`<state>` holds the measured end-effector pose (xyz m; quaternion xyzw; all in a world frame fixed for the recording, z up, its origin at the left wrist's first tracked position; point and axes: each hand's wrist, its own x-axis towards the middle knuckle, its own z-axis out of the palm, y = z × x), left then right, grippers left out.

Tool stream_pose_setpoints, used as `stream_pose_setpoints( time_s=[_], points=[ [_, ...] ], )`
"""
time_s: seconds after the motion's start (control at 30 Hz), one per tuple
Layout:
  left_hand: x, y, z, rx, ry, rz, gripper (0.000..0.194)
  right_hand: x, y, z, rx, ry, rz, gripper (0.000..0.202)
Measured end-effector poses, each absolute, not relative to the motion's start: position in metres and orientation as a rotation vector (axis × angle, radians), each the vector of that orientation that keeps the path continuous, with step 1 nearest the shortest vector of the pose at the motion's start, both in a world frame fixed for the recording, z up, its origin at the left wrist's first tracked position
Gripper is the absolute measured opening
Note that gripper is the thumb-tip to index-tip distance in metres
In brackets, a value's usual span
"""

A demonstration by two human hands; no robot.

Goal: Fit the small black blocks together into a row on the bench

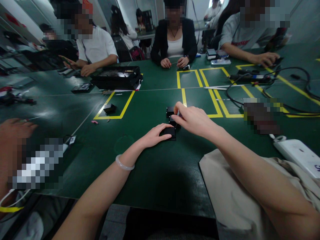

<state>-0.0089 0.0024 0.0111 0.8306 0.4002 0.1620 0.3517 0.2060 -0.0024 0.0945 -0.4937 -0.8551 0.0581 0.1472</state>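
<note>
On the green table, a small cluster of black parts lies between my hands. My left hand [156,135], with a pale bracelet at its wrist, has its thumb and fingers closed about the nearest black block [170,132], which rests on the tabletop. Just beyond, my right hand [192,120] is bent down with fingers pinched together over the middle black piece; whatever is in that pinch is too small or hidden to make out. Another black block [170,111] stands behind, close to the right fingertips.
Yellow tape [200,78] marks boxes on the table. A black tray [116,78] and a black part [109,108] lie left. To the right are cables [265,90], a white power bank [298,155] and beige cloth [225,186]. Several people sit around; a neighbour's hand [15,133] is at left.
</note>
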Motion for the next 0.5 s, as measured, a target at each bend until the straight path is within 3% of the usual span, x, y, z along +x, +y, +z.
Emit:
stream_pose_setpoints(
  time_s=[0.5],
  points=[
    [-0.0086, 0.0005, 0.0133, 2.159, 1.03, 0.41, 0.046, 0.2055, -0.0017, 0.0944, -1.457, -2.498, 0.1, 0.024]
  ],
)
